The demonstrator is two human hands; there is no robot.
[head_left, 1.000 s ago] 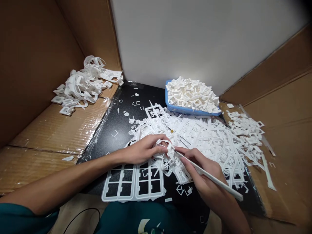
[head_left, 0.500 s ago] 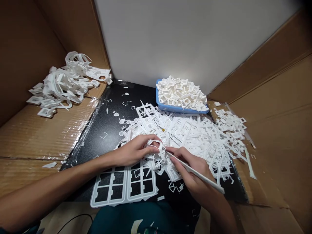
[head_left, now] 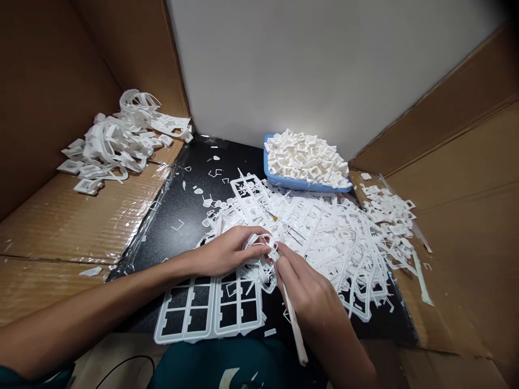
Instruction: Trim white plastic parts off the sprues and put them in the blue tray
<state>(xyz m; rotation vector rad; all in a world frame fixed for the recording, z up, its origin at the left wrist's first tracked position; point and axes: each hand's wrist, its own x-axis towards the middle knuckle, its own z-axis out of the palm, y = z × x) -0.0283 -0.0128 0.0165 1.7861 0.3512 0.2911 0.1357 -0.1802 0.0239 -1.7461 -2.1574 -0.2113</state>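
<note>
Beyond the left hand, farthest left: tangled white parts. Left hand pinches a small white piece, which sits between both hands' fingertips. Right hand grips a white stick (working end hidden by fingers). Likely trouble: a slip into the left thumb, if the pinch loosens or the push is too hard. Stick's long axis runs from near the piece back towards the body; upper end points away, slightly left. Right of the right hand: white scraps.
</note>
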